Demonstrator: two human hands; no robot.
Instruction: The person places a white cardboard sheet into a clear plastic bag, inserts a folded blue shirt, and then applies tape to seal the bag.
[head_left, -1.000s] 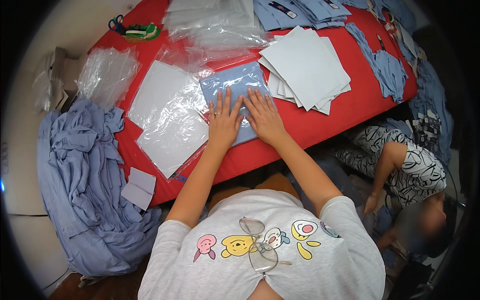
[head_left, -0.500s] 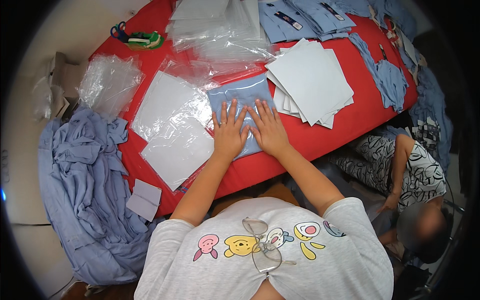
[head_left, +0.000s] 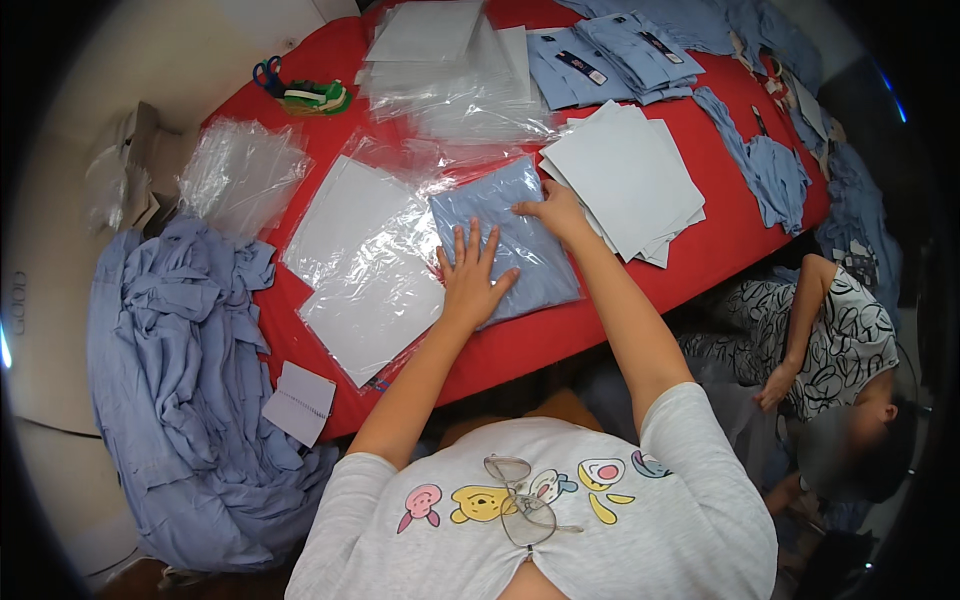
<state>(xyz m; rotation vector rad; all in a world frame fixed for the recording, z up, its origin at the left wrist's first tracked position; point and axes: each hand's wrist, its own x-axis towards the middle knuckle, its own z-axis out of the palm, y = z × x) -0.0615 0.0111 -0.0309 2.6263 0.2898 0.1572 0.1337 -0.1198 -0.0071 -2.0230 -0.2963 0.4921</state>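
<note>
A folded blue garment in a clear plastic bag point(head_left: 535, 262) lies on the red-covered table point(head_left: 640, 305) in front of me. My left hand point(head_left: 468, 283) rests flat on the left part of the bag, fingers spread. At the bag's right edge is my right hand point(head_left: 562, 212), its thumb on top and its other fingers closed at the edge, partly hidden. White sheets in clear plastic point(head_left: 375, 315) lie just left of the bag. To its right is a loose stack of white boards point(head_left: 630, 180).
Farther back are clear bags point(head_left: 470, 100), tagged folded blue garments point(head_left: 620, 60) and a green tape dispenser point(head_left: 318, 97) beside scissors point(head_left: 267, 75). A blue cloth heap point(head_left: 190, 400) and notebook point(head_left: 300, 402) lie left. Another person point(head_left: 825, 340) is at lower right.
My right hand has gone from lying flat on the bag to its right edge. The left hand stays on the bag, fingers wider apart. The bag now sits slightly turned.
</note>
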